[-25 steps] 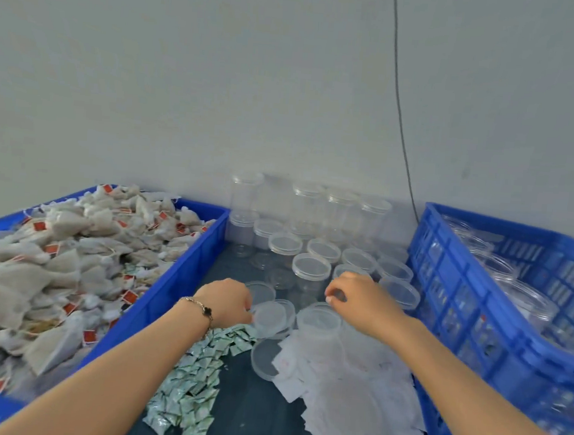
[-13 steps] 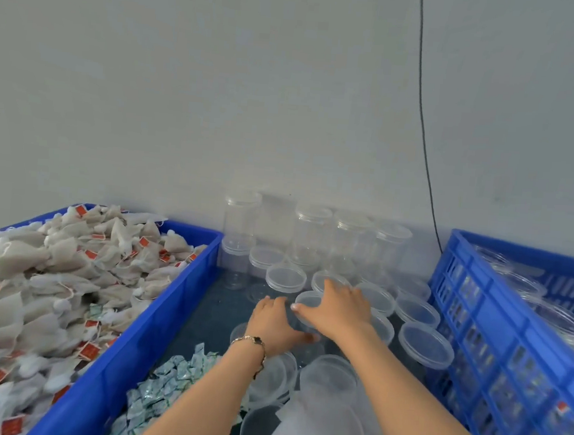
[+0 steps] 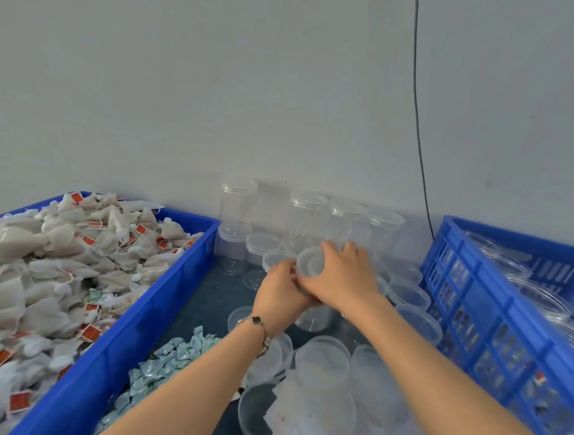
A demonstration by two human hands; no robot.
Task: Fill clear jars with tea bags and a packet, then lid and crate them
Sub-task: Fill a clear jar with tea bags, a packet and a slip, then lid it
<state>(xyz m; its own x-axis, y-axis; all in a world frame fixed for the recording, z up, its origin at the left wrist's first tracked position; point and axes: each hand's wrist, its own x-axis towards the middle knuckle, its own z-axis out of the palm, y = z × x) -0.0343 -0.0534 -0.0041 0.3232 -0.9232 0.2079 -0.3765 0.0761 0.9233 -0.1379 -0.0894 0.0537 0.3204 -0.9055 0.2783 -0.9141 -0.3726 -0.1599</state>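
Note:
Both hands meet over the middle of the table on one clear jar [image 3: 315,317]. My right hand [image 3: 341,276] curls over its translucent lid [image 3: 310,263] at the top. My left hand [image 3: 280,290] grips the jar's body from the left; a bracelet is on that wrist. Several more clear lidded jars [image 3: 307,219] stand stacked against the wall behind. White tea bags with red tags [image 3: 51,267] fill the blue bin [image 3: 125,335] at left. Small green packets [image 3: 171,356] lie on the dark table under my left forearm.
A blue slotted crate [image 3: 497,323] at right holds clear jars. Loose lids [image 3: 322,357] and white paper slips [image 3: 310,421] lie near the front. Open low jars [image 3: 408,293] stand beside the crate. A black cable [image 3: 419,135] runs down the wall.
Both hands moved from the loose lids forward to a jar in the cluster and took hold of it; it now sits raised and tilted between them. The camera tilted up.

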